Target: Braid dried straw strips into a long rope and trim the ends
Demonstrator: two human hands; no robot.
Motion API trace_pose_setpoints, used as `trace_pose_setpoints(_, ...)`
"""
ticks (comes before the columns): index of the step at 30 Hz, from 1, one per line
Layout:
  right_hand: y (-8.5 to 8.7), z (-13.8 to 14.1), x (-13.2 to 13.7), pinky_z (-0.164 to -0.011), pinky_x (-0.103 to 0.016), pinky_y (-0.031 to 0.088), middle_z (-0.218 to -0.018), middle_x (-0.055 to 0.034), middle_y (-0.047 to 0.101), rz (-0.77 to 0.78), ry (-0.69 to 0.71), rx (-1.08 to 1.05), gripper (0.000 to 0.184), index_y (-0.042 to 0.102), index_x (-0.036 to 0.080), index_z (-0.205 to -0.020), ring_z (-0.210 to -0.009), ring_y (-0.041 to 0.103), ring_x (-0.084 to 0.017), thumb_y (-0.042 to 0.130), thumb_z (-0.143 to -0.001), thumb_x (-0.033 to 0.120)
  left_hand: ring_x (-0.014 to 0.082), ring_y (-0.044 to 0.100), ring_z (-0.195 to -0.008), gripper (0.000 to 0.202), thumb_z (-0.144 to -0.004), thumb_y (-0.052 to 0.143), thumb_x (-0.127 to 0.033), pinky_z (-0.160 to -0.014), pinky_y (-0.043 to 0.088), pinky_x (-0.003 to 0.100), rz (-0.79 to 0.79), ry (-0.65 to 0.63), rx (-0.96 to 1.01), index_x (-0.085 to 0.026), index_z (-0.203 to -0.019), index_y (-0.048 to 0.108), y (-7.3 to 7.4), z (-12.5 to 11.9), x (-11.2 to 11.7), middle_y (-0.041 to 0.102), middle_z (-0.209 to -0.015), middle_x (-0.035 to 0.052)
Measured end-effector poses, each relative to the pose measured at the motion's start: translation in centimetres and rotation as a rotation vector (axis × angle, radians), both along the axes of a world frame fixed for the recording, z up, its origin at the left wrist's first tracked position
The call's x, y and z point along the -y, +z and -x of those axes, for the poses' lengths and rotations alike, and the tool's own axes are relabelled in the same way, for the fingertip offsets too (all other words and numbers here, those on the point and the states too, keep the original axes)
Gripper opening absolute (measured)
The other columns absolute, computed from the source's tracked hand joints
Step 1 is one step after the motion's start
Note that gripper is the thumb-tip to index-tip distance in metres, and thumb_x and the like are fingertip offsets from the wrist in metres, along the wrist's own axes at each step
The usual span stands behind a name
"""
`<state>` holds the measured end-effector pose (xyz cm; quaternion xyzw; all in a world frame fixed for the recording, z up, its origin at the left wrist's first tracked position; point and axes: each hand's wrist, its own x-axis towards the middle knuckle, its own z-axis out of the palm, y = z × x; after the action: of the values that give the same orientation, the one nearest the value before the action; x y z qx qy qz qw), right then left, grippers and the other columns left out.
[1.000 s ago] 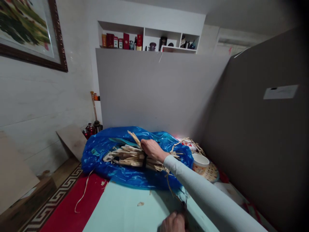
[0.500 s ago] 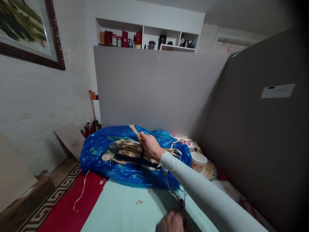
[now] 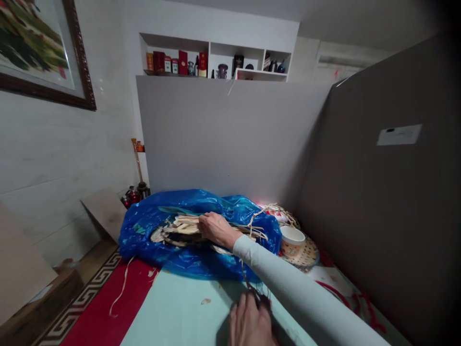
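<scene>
While the right hand (image 3: 218,229) touched pale strips (image 3: 187,225) in blue plastic (image 3: 212,269) toward the far edge of the bench (image 3: 173,317), the left hand (image 3: 249,321) lay nearer the front; neither grip's closure could be told.

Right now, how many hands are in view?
2: the right hand at the pale strips on the blue plastic, and the left hand at the bottom, over the green surface.
</scene>
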<state>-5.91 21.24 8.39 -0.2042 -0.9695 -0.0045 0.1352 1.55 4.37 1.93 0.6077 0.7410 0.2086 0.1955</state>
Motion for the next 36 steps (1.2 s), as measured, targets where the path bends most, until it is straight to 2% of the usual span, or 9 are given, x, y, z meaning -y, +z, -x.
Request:
trace_pose_setpoints(2,0.3,-0.1,-0.2,-0.081,-0.04,0.053,-0.113,-0.0081,0.061,0.047,0.007,-0.016,0.029,0.058,0.015,-0.116,-0.095,0.062,-0.02,0.056,-0.092,0.031,0.0314,0.058,-0.107,0.037,-0.073,0.053,-0.014,-0.09,0.044,0.04,-0.154,0.005,0.01,-0.02,-0.106,0.069,1.6,2.4,-0.8,0.066,-0.113,0.014)
trace_pose_setpoints(5,0.4,-0.4,-0.1,-0.079,-0.039,0.053,-0.109,-0.0074,0.062,0.116,0.023,-0.055,0.027,0.059,0.014,-0.112,-0.092,0.063,-0.019,0.056,-0.092,0.032,0.0209,0.064,-0.083,0.018,-0.081,0.048,-0.016,-0.078,0.048,0.03,-0.356,0.221,0.051,-0.021,-0.081,0.065,3.5,7.1,-2.9,0.067,-0.089,0.007)
trace_pose_setpoints(10,0.2,-1.1,-0.5,-0.073,-0.023,0.048,-0.088,-0.0018,0.071,0.224,0.052,-0.135,0.016,0.066,0.014,-0.096,-0.081,0.065,-0.014,0.051,-0.091,0.014,0.0189,0.066,-0.077,0.041,-0.085,0.049,-0.023,-0.075,0.051,0.033,-0.49,0.472,0.048,-0.011,-0.124,0.043,3.6,13.5,-6.6,0.065,-0.106,0.0137)
trace_pose_setpoints(13,0.5,-2.3,-1.7,-0.07,-0.019,0.044,-0.089,-0.0028,0.073,0.25,0.038,-0.18,0.026,0.069,0.015,-0.096,-0.081,0.065,-0.013,0.049,-0.084,0.004,0.0234,0.066,-0.087,0.039,-0.082,0.054,-0.023,-0.084,0.05,0.037,-0.52,0.447,-0.025,-0.013,-0.12,0.051,2.8,15.5,-7.8,0.066,-0.106,0.0131)
trace_pose_setpoints(16,0.9,-4.2,-3.1,-0.067,-0.021,0.042,-0.083,-0.0047,0.072,0.265,0.037,-0.177,0.021,0.071,0.015,-0.09,-0.076,0.064,-0.015,0.055,-0.079,0.005,0.0265,0.06,-0.102,0.026,-0.08,0.056,-0.019,-0.094,0.043,0.039,-0.509,0.372,-0.131,-0.017,-0.105,0.062,1.9,16.6,-8.2,0.067,-0.105,0.0108)
trace_pose_setpoints(20,0.4,-6.3,-3.6,-0.073,-0.023,0.042,-0.089,-0.0059,0.071,0.285,0.06,-0.208,0.017,0.071,0.017,-0.091,-0.081,0.063,-0.017,0.062,-0.077,0.011,0.0293,0.053,-0.111,0.031,-0.08,0.057,-0.02,-0.096,0.04,0.04,-0.475,0.324,-0.258,-0.021,-0.11,0.065,1.1,17.5,-8.4,0.065,-0.111,0.0102)
trace_pose_setpoints(26,-1.0,-6.6,-3.2,-0.078,-0.028,0.046,-0.096,-0.0073,0.069,0.333,-0.005,-0.392,0.023,0.064,0.016,-0.104,-0.086,0.064,-0.018,0.052,-0.085,0.014,0.0289,0.055,-0.103,0.032,-0.078,0.048,-0.009,-0.09,0.041,0.04,-0.411,0.254,-0.397,-0.022,-0.095,0.071,0.4,18.2,-8.4,0.066,-0.095,0.0088)
trace_pose_setpoints(30,-0.6,-6.1,-4.0,-0.075,-0.025,0.05,-0.114,-0.0113,0.065,0.386,-0.031,-0.449,0.034,0.054,0.014,-0.121,-0.094,0.066,-0.017,0.034,-0.095,0.024,0.0293,0.056,-0.104,0.03,-0.074,0.051,-0.006,-0.093,0.039,0.041,-0.375,0.162,-0.457,-0.018,-0.092,0.072,0.0,18.2,-8.3,0.068,-0.098,0.0103)
trace_pose_setpoints(36,-0.9,-7.2,-3.3,-0.079,-0.03,0.047,-0.091,-0.0108,0.071,0.334,-0.021,-0.217,0.018,0.069,0.013,-0.091,-0.087,0.067,-0.024,0.06,-0.076,0.012,0.0341,0.055,-0.108,0.035,-0.075,0.048,0.0,-0.094,0.038,0.048,-0.362,0.13,-0.505,-0.009,-0.101,0.069,1.0,17.0,-7.5,0.067,-0.106,0.0184)
